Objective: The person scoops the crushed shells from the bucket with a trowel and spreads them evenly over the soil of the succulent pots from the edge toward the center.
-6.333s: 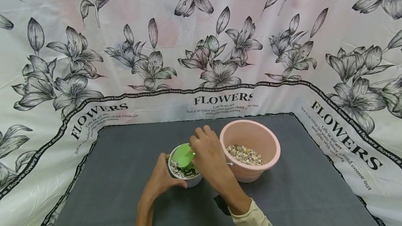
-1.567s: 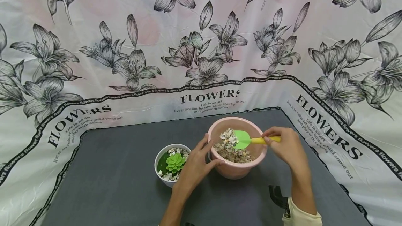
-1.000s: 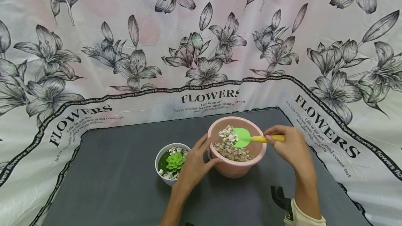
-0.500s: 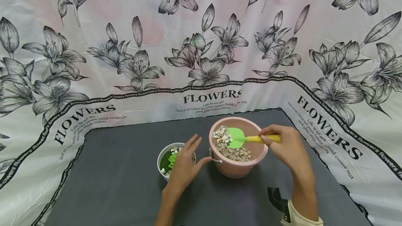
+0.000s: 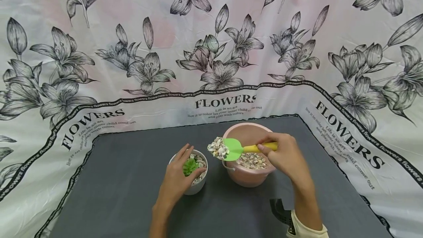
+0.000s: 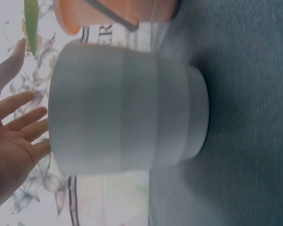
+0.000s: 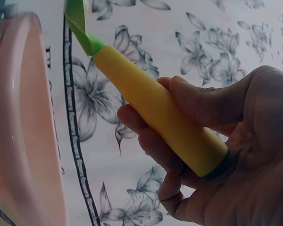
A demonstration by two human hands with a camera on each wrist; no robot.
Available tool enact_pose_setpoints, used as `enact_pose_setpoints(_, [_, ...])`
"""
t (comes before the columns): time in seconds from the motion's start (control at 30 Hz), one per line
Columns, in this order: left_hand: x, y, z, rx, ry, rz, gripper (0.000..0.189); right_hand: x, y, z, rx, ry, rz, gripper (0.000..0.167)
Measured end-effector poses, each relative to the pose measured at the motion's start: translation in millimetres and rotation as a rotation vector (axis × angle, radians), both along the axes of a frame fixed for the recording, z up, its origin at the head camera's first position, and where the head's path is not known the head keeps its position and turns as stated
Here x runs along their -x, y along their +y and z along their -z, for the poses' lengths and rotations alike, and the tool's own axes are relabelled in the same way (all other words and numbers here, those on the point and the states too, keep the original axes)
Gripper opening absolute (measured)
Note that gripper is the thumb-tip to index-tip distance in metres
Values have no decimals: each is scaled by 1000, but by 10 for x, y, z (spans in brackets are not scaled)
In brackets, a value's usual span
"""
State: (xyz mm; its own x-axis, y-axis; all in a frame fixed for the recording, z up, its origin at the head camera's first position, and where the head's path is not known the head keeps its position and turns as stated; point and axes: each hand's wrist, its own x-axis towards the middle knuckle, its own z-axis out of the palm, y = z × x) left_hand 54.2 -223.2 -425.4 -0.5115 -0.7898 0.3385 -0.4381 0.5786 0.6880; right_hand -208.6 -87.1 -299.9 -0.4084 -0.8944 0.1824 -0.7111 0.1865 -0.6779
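Note:
My right hand [image 5: 281, 153] grips the yellow handle of a small garden trowel [image 7: 155, 108]. The trowel's green blade [image 5: 233, 150] carries a heap of pale pebbles [image 5: 218, 148] past the left rim of a pink bucket [image 5: 251, 177]. More pebbles [image 5: 252, 161] lie at the bottom of that bucket. To the left stands a white pot [image 6: 108, 108] with a green succulent [image 5: 190, 166] amid pebbles. My left hand [image 5: 176, 175] is spread over the pot's left rim, fingers extended and holding nothing; in the left wrist view they show beside the pot's mouth.
A grey cloth [image 5: 125, 179] covers the table. White flower-printed fabric [image 5: 165, 109] rises at the back and along both sides. A thin white bail handle [image 5: 229, 167] hangs on the bucket's left side. A dark strap [image 5: 281, 212] sits at my right wrist.
My left hand has let go of the bucket's rim and moved left to the pot. My right hand has lifted the loaded trowel leftward out of the bucket.

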Motion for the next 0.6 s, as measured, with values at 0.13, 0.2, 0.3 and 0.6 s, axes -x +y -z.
enact_pose_setpoints(0.13, [-150, -52, 14, -22, -14, -6, 80, -84, -87, 48, 18, -6, -34, 7])
enact_pose_setpoints(0.2, [-225, -76, 34, -35, -24, -8, 83, -129, -133, 86, 45, -9, -52, 6])
enact_pose_setpoints(0.3, [-326, -109, 66, -50, -36, -12, 89, -202, -208, 146, 84, -21, -83, 7])
enact_pose_setpoints(0.6, [-556, -161, 157, -166, -39, 8, 113, -436, -377, 289, 87, -33, -211, 11])
